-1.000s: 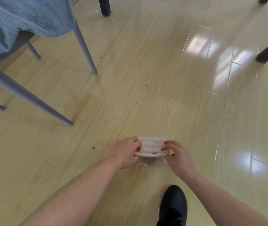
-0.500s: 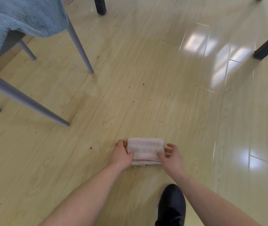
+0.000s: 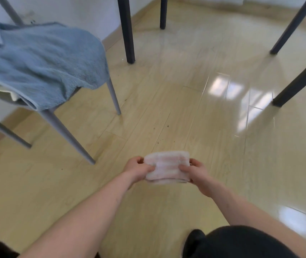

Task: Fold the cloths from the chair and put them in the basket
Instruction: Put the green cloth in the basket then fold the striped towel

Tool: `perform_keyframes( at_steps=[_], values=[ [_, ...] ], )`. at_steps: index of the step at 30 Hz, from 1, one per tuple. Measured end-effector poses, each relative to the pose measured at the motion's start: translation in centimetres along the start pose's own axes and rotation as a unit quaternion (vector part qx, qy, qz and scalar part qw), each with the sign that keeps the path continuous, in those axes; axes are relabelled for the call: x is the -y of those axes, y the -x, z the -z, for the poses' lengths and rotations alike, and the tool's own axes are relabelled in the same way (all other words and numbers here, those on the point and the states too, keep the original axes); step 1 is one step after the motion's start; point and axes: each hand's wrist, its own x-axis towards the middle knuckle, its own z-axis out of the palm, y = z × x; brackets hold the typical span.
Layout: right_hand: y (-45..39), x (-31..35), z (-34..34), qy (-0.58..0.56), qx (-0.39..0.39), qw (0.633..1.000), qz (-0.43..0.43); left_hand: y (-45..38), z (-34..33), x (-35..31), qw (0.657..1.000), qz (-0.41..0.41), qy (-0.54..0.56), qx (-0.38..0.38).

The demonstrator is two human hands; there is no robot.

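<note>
Pink-striped folded cloth (image 3: 167, 167) — pinched between left hand (image 3: 138, 169) and right hand (image 3: 195, 173).

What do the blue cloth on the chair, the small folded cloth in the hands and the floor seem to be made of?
The fluffy blue cloth looks like plush terry or microfibre: deep, soft pile, matte. The small folded white cloth with pink stripes seems thin woven cotton, though it is blurred. The pale yellow floor looks like glossy laminate or wood-look tile: printed grain, seams and bright window reflections.

No text or label can be read anywhere
</note>
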Motion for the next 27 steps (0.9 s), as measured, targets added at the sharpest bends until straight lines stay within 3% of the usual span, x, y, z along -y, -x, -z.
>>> perform_keyframes(
  at_steps=[6,13,19,27],
  values=[
    [7.7,12.6,1.0,-0.019,0.011,0.992,0.124,7.0,8.4,-10.2,0.993,-0.111,0.038,-0.002],
    [16.5,21.0,-0.1,-0.037,0.010,0.978,0.205,14.7,13.9,-14.0,0.966,-0.210,0.145,-0.034],
    [20.5,22.0,-3.0,-0.055,-0.006,0.965,0.256,18.0,14.7,-12.1,0.938,-0.244,0.228,-0.094],
    [19.2,21.1,-4.3,-0.059,-0.015,0.959,0.275,18.3,16.2,-12.7,0.929,-0.306,0.152,-0.145]
  ],
)
